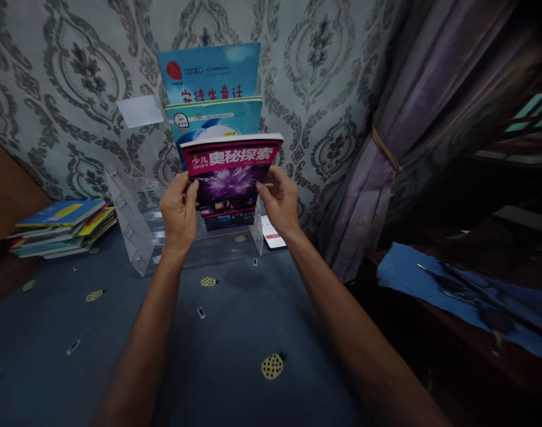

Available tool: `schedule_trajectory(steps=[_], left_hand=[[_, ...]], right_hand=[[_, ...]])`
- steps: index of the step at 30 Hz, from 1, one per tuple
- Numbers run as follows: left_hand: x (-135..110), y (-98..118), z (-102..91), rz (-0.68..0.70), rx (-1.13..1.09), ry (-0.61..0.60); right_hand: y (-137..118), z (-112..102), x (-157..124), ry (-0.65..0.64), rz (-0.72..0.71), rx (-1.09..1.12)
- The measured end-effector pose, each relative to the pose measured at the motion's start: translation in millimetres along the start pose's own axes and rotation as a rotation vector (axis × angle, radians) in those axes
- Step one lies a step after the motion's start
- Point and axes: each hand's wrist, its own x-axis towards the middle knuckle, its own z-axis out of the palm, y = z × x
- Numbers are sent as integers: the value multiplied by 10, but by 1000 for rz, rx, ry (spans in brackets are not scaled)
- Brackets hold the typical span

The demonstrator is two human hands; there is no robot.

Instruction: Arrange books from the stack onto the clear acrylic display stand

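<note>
Between my two hands is a magenta and black book (229,184) with a purple burst on its cover, held upright by its side edges. My left hand (178,210) pinches its left edge, thumb on the front cover. On the opposite edge, my right hand (280,198) grips in the same way. The book is in front of a clear plastic rack (135,231); whether its lower edge touches the rack I cannot tell. Behind it, a teal book (248,112) and a taller blue book (209,62) stand upright in the rack, partly hidden.
Several books (66,222) lie stacked at the left. A phone (272,232) with a lit screen is beside the rack's right end. Scissors (458,287) lie on a blue cloth (395,270) at the right, past a tied curtain (364,196). Patterned wallpaper backs the table.
</note>
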Motion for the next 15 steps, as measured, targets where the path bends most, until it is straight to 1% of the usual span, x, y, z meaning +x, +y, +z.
schedule_trajectory(steps=[7, 11, 15], left_hand=[[-21, -65, -9, -7, 144, -60], [-41, -86, -27, -16, 265, -119], [-52, -99, -26, -25, 384, -176]], right_hand=[[9, 2, -9, -33, 58, -74], [48, -28, 1, -75, 79, -175], [95, -70, 7, -123, 82, -320]])
